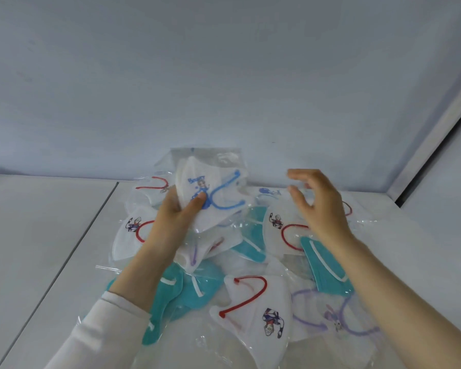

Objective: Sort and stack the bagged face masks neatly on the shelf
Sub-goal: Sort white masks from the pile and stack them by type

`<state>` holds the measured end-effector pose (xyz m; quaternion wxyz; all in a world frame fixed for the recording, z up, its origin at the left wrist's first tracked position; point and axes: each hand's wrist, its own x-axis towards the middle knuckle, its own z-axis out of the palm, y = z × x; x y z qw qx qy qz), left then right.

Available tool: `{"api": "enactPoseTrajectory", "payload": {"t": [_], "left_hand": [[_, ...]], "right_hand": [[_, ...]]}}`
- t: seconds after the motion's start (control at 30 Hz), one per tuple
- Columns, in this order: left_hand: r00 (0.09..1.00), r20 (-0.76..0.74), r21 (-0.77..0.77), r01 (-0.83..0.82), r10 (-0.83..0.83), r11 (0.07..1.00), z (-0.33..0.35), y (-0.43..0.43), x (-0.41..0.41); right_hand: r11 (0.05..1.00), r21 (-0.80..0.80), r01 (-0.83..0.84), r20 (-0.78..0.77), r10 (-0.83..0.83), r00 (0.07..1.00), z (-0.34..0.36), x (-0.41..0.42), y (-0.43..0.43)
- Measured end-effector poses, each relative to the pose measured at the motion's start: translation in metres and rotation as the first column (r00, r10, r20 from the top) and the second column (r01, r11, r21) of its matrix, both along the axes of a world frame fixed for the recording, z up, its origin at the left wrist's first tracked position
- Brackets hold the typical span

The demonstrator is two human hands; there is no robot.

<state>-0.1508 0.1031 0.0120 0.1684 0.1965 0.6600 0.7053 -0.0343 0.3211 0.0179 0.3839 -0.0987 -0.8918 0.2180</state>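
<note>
sleeve [96,323] cropped, left hand [171,217] pinching blue-strap mask [210,193]

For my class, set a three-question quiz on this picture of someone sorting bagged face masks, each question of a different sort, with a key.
1. True or false: the right hand grips a bagged mask.
2. The bagged mask held up by the left hand has ear loops of which colour? A red, B blue, C purple.
3. Fill in: the plain coloured masks in the pile, such as the one below the right wrist, are ____ with white loops.

Key
1. False: its fingers are spread, above the pile, gripping nothing.
2. B.
3. Teal.
</note>
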Motion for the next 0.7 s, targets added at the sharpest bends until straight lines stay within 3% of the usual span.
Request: {"api": "enactPoseTrajectory", "payload": {"t": [0.07, 0.13, 0.2, 0.27, 0.47, 0.6, 0.7], "left_hand": [[0.999, -0.004, 0.016, -0.051, 0.051, 0.999, 0.002, -0.005, -0.006], [0.997, -0.009, 0.03, -0.07, 0.07, 0.997, 0.004, -0.008, -0.009], [0.997, -0.011, 0.036, -0.081, 0.082, 0.996, 0.003, -0.011, -0.011], [0.995, -0.003, 0.034, -0.103, 0.103, 0.994, 0.0, -0.015, -0.012], [0.989, -0.006, -0.004, -0.147, 0.147, 0.989, -0.003, -0.029, -0.02], [0.989, -0.019, 0.008, -0.149, 0.149, 0.989, -0.002, -0.032, -0.024], [0.988, -0.029, 0.02, -0.153, 0.153, 0.988, -0.002, -0.03, -0.024]], "right_hand": [[0.96, -0.14, 0.243, 0.314, -0.19, 0.93, 0.001, -0.019, 0.032], [0.935, -0.071, 0.348, 0.612, -0.234, 0.755, -0.005, -0.039, 0.053], [0.932, 0.032, 0.361, 0.744, -0.263, 0.614, -0.014, -0.057, 0.062], [0.94, 0.044, 0.339, 0.796, -0.238, 0.557, -0.021, -0.071, 0.063], [0.933, -0.166, 0.318, 0.681, -0.125, 0.722, -0.019, -0.08, 0.063], [0.907, -0.351, 0.23, 0.42, -0.067, 0.905, 0.0, -0.072, 0.063], [0.934, -0.319, 0.158, 0.234, -0.083, 0.969, 0.024, -0.062, 0.059]]}}
